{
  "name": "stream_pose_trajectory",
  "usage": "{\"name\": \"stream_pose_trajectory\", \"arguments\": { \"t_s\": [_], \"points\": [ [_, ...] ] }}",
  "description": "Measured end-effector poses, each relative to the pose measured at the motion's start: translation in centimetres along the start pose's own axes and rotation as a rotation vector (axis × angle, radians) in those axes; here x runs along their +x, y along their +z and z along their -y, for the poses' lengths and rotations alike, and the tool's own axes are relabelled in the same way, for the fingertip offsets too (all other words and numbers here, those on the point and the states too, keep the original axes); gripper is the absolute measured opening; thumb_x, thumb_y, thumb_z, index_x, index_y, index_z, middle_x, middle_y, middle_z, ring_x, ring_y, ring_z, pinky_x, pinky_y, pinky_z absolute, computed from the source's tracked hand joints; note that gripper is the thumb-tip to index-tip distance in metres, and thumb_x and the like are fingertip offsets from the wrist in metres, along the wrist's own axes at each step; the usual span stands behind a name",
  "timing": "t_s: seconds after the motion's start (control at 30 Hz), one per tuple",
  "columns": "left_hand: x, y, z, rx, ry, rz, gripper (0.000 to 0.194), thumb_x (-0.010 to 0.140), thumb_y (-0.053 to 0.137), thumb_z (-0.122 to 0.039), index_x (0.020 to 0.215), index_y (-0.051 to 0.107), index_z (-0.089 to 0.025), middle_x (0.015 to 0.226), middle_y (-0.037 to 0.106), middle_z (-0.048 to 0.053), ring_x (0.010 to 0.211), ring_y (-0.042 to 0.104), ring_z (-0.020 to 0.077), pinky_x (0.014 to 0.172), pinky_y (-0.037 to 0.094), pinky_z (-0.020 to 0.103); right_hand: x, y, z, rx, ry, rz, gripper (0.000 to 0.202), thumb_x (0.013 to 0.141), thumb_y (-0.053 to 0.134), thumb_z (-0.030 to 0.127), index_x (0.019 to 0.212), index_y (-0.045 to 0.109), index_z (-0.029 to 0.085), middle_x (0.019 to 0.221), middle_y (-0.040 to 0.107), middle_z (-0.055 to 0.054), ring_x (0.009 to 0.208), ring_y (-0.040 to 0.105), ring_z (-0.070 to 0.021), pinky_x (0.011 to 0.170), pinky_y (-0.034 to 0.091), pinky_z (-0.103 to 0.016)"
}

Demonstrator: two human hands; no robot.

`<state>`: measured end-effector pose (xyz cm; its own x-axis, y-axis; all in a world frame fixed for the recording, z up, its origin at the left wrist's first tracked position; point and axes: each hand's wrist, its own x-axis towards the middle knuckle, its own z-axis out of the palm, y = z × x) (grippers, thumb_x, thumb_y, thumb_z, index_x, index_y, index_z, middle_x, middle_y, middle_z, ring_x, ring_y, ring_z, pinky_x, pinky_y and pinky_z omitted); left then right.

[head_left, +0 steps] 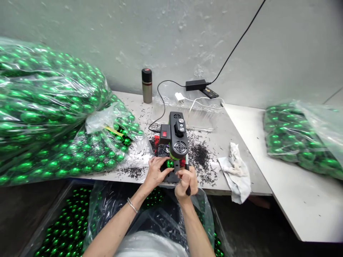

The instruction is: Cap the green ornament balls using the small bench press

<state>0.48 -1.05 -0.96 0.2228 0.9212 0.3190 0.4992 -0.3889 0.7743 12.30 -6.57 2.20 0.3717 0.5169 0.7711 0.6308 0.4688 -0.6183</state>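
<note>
In the head view, the green ball (169, 163) sits at the base of the black machine (179, 137) on the counter (227, 134), just under the machine's head. It looks light, stiff and glossy, so probably slippery and perhaps thin-shelled; a gentle fingertip pinch across its widest part should suit it, as hard squeezing might crack or dent it. The left hand's (155, 170) grip appears closed lightly on the ball, thumb on the near side and forefinger on the far side, so the ball lies between the fingertips. The right hand's (187, 182) grip is wrapped around the lever handle (188, 190), just beside the ball and apart from it.
</note>
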Motion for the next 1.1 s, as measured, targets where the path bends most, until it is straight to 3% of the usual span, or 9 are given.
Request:
{"name": "stream_pose_trajectory", "arguments": {
  "t_s": [0.23,0.33,0.43,0.53,0.67,0.83,0.97,1.1],
  "points": [
    [0.3,0.0,-0.1,-0.037,-0.024,-0.004,0.032,0.078,0.075,-0.029,0.11,0.07,-0.023,0.105,0.072,0.007,0.103,0.062,0.0259,0.102,0.038,0.049,0.2,-0.1,0.1,-0.014,-0.04,0.049,0.022,0.094,0.039,0.02,0.084,0.059,0.021,0.066,0.057,0.0,0.059,0.055,-0.0149,0.058,0.047,-0.03],
    [0.5,0.0,-0.3,-0.057,-0.024,-0.007,0.034,0.076,0.077,-0.027,0.109,0.07,-0.022,0.104,0.072,0.007,0.102,0.063,0.0261,0.1,0.041,0.048,2.4,-0.9,2.2,-0.013,0.016,0.033,0.023,0.095,0.04,0.02,0.082,0.059,0.02,0.066,0.056,0.001,0.06,0.053,-0.0133,0.059,0.044,-0.028],
    [-0.3,-0.5,-0.6,-0.079,-0.011,-0.012,0.034,0.078,0.075,-0.027,0.111,0.068,-0.021,0.104,0.07,0.009,0.101,0.063,0.0258,0.095,0.046,0.045,5.6,-2.1,5.1,-0.038,0.158,0.115,0.027,0.097,0.041,0.025,0.078,0.06,0.019,0.062,0.052,0.002,0.056,0.051,-0.0115,0.058,0.041,-0.025],
    [-2.2,-2.0,-1.1,-0.039,0.048,-0.003,0.034,0.083,0.069,-0.027,0.116,0.063,-0.021,0.112,0.068,0.011,0.11,0.06,0.0264,0.098,0.046,0.045,7.8,-2.9,6.9,-0.046,0.207,0.2,0.027,0.096,0.045,0.03,0.078,0.063,0.019,0.063,0.055,0.001,0.055,0.051,-0.0115,0.058,0.04,-0.026],
    [-3.1,-5.6,-0.8,0.119,0.123,-0.018,0.031,0.088,0.061,-0.032,0.117,0.06,-0.021,0.128,0.062,0.013,0.121,0.054,0.029,0.102,0.042,0.048,7.6,-2.6,7.1,-0.023,0.209,0.149,0.03,0.097,0.045,0.031,0.076,0.062,0.019,0.064,0.057,0.001,0.054,0.051,-0.0114,0.057,0.039,-0.026],
    [2.0,-10.7,2.2,0.444,-0.01,-0.258,0.023,0.092,0.046,-0.021,0.107,0.063,-0.017,0.118,0.064,0.018,0.113,0.056,0.0327,0.096,0.042,0.05,6.4,-2.1,6.5,0.001,0.22,0.135,0.031,0.098,0.043,0.032,0.077,0.062,0.019,0.061,0.051,0.002,0.053,0.049,-0.0113,0.057,0.039,-0.026],
    [6.0,-12.2,4.9,0.577,-0.157,-0.148,0.02,0.084,0.046,-0.009,0.092,0.063,-0.014,0.091,0.066,0.017,0.097,0.061,0.0329,0.092,0.043,0.048,6.3,-2.1,6.3,0.014,0.222,0.14,0.03,0.097,0.044,0.032,0.078,0.062,0.019,0.063,0.052,0.002,0.054,0.05,-0.0112,0.057,0.04,-0.026],
    [7.0,-12.3,5.5,0.558,-0.173,-0.101,0.014,0.081,0.053,-0.012,0.09,0.065,-0.013,0.081,0.066,0.014,0.088,0.064,0.0309,0.087,0.045,0.044,6.0,-2.1,6.1,0.019,0.204,0.136,0.029,0.098,0.042,0.03,0.079,0.061,0.019,0.064,0.052,0.002,0.055,0.05,-0.011,0.059,0.041,-0.026]
  ]
}}
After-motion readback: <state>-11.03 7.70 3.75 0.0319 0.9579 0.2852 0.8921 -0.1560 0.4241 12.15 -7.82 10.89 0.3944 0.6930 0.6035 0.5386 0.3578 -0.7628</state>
